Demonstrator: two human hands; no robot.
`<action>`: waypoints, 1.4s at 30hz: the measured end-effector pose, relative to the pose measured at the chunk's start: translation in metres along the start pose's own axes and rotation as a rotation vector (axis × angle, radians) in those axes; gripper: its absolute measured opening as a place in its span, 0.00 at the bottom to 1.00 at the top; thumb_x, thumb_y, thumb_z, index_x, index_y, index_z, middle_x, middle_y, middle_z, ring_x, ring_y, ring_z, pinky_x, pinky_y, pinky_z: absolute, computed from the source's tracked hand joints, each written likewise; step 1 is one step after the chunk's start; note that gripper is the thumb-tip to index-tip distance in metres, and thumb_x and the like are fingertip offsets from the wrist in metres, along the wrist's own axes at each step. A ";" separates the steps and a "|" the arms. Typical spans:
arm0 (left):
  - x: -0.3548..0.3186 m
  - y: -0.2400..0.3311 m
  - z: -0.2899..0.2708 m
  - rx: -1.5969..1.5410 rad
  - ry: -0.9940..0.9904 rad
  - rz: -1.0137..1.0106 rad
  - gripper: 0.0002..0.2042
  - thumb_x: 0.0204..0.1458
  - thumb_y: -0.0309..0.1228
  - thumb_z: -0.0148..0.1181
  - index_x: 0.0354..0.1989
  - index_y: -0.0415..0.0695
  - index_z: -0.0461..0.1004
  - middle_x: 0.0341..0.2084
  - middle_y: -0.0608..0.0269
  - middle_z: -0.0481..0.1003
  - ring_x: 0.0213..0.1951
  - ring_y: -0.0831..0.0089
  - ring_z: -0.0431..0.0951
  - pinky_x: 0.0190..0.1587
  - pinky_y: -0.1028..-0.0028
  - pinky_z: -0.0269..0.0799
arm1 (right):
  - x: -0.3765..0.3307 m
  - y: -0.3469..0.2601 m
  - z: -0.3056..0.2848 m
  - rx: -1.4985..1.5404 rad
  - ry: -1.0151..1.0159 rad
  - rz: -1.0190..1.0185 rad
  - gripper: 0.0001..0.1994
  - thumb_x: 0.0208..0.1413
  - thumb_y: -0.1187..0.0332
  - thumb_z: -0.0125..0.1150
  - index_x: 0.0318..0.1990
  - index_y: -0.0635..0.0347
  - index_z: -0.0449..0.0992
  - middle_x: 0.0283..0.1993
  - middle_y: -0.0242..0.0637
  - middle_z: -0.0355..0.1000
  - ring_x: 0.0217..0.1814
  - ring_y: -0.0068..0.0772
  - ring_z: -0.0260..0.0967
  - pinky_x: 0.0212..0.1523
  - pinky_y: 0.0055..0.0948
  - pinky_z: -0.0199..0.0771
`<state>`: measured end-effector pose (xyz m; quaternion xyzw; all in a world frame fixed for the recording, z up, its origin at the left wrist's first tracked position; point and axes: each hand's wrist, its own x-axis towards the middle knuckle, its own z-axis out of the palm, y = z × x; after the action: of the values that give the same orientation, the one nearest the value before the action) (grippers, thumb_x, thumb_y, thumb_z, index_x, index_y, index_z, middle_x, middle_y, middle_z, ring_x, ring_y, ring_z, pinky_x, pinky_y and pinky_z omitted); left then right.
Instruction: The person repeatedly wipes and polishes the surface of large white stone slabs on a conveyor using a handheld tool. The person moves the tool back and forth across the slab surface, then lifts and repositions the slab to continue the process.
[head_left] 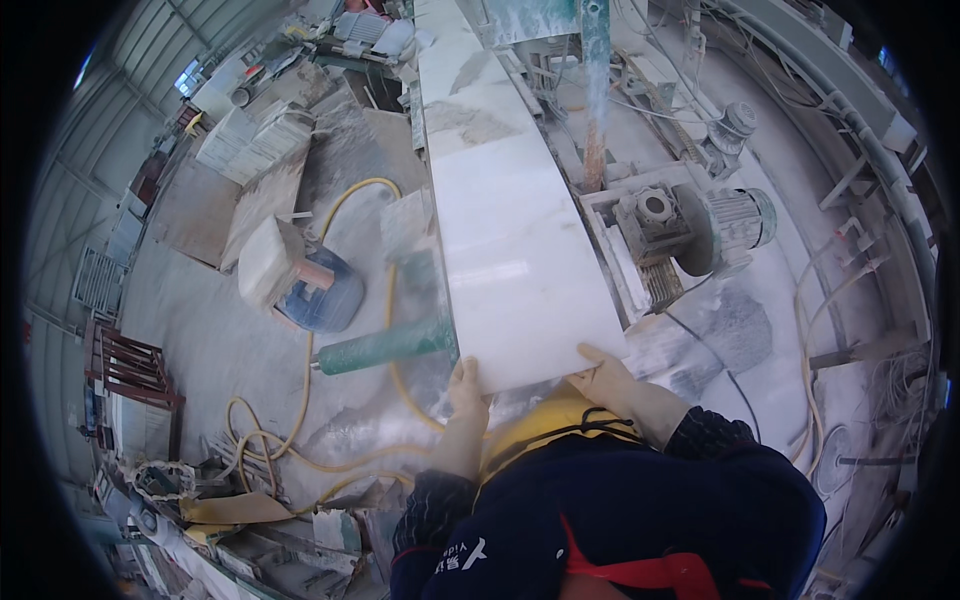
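Observation:
A long white stone slab (520, 240), polished and faintly veined, runs away from me along a conveyor. At its near edge my left hand (466, 390) grips the left corner, thumb on top. My right hand (604, 382) holds the same edge near the right corner, its fingers partly hidden beneath. Both hands look covered by pale gloves. Just left of my left hand, a green roller (385, 346) sticks out from under the slab. A yellow apron (545, 432) lies against the slab's near edge.
A dusty motor with gearbox (690, 225) stands right of the conveyor. On the left are a blue plastic drum (325, 295), a yellow hose (305, 385) looping over the floor, and stacked slabs (255, 140). Stone offcuts (300, 548) lie at lower left. A rusty post (596, 110) rises beside the conveyor.

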<state>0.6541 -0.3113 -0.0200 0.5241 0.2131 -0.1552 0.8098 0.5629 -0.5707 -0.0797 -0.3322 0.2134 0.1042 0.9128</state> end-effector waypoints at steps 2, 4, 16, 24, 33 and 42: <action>0.005 -0.003 -0.004 -0.004 0.000 -0.016 0.16 0.63 0.38 0.55 0.55 0.46 0.72 0.44 0.62 0.77 0.44 0.69 0.79 0.41 0.65 0.81 | 0.000 0.001 0.001 -0.043 -0.011 -0.048 0.15 0.65 0.73 0.52 0.57 0.64 0.68 0.61 0.46 0.69 0.67 0.46 0.63 0.68 0.48 0.63; 0.009 -0.006 -0.007 -0.024 -0.001 -0.027 0.14 0.62 0.38 0.56 0.53 0.46 0.73 0.43 0.63 0.77 0.43 0.69 0.79 0.40 0.65 0.81 | 0.001 -0.001 0.007 -0.130 -0.040 -0.095 0.15 0.63 0.74 0.53 0.57 0.63 0.68 0.61 0.45 0.69 0.67 0.46 0.63 0.68 0.50 0.63; 0.018 -0.004 -0.011 -0.103 -0.097 -0.074 0.15 0.62 0.37 0.58 0.53 0.45 0.71 0.42 0.63 0.77 0.42 0.69 0.79 0.43 0.66 0.80 | 0.027 0.012 -0.012 0.109 0.155 -0.024 0.17 0.61 0.76 0.55 0.57 0.63 0.68 0.58 0.45 0.71 0.62 0.45 0.66 0.64 0.49 0.66; -0.022 0.009 -0.047 -0.166 -0.134 -0.416 0.23 0.63 0.40 0.55 0.62 0.42 0.62 0.56 0.51 0.70 0.59 0.57 0.71 0.61 0.57 0.70 | 0.030 0.010 -0.013 0.079 0.160 -0.064 0.14 0.61 0.75 0.55 0.54 0.64 0.70 0.57 0.46 0.72 0.62 0.47 0.68 0.66 0.51 0.66; 0.005 -0.046 -0.073 -1.744 -0.316 -1.160 0.21 0.65 0.36 0.52 0.63 0.41 0.60 0.57 0.48 0.67 0.64 0.55 0.65 0.68 0.60 0.61 | -0.002 -0.013 0.037 0.268 0.220 0.010 0.17 0.62 0.66 0.58 0.55 0.64 0.70 0.57 0.45 0.72 0.63 0.46 0.67 0.67 0.43 0.64; -0.021 -0.013 -0.037 -0.307 -0.298 -0.324 0.22 0.65 0.41 0.52 0.60 0.38 0.65 0.55 0.50 0.71 0.60 0.57 0.69 0.64 0.62 0.63 | -0.011 0.002 0.090 3.060 0.531 1.568 0.15 0.66 0.60 0.54 0.52 0.61 0.75 0.53 0.41 0.75 0.57 0.38 0.71 0.56 0.37 0.71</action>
<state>0.6227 -0.2816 -0.0328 0.3256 0.1936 -0.3239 0.8669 0.5815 -0.5113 -0.0141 -0.9263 -0.3395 -0.1532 -0.0564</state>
